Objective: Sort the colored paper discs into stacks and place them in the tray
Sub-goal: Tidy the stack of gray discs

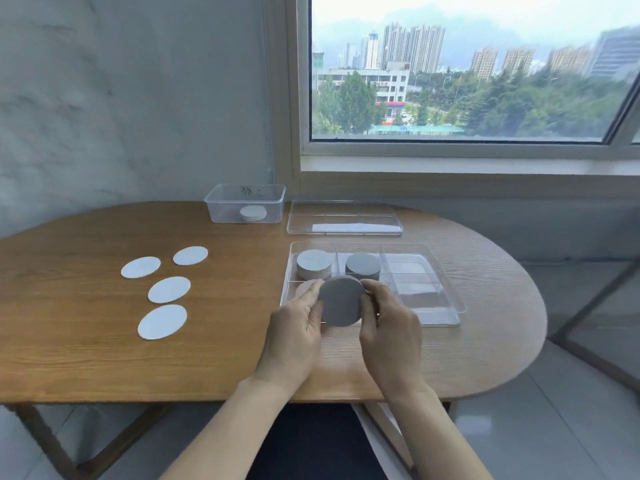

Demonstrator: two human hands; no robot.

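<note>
Grey disc stack over the tray — fingers of left hand and right hand clasped round its rim.

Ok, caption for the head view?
Left hand and right hand hold a grey stack at the tray; four white discs lie left.

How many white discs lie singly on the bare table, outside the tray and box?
4 white discs, all left of the tray: one farthest back, one to its left, one in the middle, one nearest the person. None looks hidden.
</note>
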